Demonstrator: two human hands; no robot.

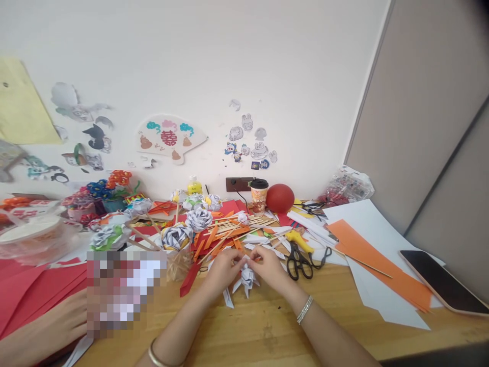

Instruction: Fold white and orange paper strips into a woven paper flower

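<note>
Paper flower (247,278), white-grey, petals spiky, half-folded.

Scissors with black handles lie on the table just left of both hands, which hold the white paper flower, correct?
Not quite. In the head view the scissors lie just right of the right hand, not left. The left hand and right hand do hold the white paper flower between them.
</note>
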